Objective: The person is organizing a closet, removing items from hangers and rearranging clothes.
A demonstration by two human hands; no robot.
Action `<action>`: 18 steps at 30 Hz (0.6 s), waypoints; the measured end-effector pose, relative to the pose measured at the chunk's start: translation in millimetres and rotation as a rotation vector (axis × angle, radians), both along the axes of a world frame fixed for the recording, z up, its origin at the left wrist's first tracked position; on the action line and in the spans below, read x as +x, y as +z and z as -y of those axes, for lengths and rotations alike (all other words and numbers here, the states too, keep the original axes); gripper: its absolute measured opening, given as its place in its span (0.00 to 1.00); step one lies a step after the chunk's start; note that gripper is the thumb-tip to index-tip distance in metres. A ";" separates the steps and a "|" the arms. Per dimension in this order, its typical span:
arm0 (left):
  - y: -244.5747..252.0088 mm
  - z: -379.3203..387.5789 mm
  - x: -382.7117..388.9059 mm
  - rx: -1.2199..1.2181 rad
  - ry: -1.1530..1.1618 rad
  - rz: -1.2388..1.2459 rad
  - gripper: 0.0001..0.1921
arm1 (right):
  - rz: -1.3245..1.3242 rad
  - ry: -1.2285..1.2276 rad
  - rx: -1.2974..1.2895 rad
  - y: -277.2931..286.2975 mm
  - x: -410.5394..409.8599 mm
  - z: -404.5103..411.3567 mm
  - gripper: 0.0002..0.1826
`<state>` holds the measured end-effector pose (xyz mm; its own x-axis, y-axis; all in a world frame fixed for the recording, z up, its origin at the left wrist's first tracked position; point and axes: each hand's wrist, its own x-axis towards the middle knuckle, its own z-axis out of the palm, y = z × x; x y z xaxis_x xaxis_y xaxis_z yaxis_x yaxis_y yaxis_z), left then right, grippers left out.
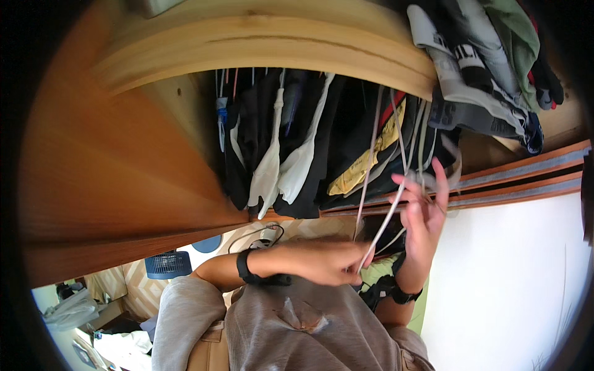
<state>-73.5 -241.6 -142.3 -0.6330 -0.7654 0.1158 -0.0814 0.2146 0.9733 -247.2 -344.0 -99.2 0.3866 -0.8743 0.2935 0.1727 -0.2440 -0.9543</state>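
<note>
My left hand (341, 264) is closed around a thin pale cord (387, 215) in front of my shirt. From there the cord rises to the fingers of my right hand (423, 204). That hand is raised, its index finger pointing up and the others partly bent. Cord strands pass beside and across its fingers, and I cannot tell whether it grips them. A pinkish cord (371, 157) comes down from under the wooden shelf toward my left hand. Beside the right fingertips a whitish loop (457, 162) is blurred.
Dark garments with white pieces (301, 167) and a yellow printed cloth (355, 174) hang below the curved wooden shelf edge (260, 44). Folded clothes (482, 83) lie at upper right. A wooden panel (120, 176) stands at left, sliding-door tracks (515, 185) at right. A blue fan (168, 265) is lower left.
</note>
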 end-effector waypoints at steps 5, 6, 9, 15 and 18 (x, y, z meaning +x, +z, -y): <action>-47.3 -10.6 -27.1 0.085 0.054 0.193 0.14 | -0.079 0.091 -0.006 -22.8 9.0 4.2 0.26; -41.5 -9.2 -18.6 -0.008 0.073 0.172 0.13 | -0.154 0.157 -0.013 -27.8 -3.8 6.0 0.18; 11.0 9.2 29.3 0.011 0.287 0.088 0.10 | -0.054 -0.026 0.138 -39.3 -20.2 -5.1 0.21; -51.1 64.7 58.1 -0.569 1.363 0.477 0.26 | -0.053 -0.063 0.299 -45.0 -54.8 -26.5 0.23; -59.4 73.0 38.4 -0.500 1.144 0.380 0.36 | -0.326 -0.306 0.023 -41.9 -36.3 -38.8 0.18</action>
<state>-35.1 -314.6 -201.7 0.2880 -0.8156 0.5018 -0.7088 0.1707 0.6844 -283.5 -305.2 -141.1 0.1781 -0.9678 0.1780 -0.2153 -0.2149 -0.9526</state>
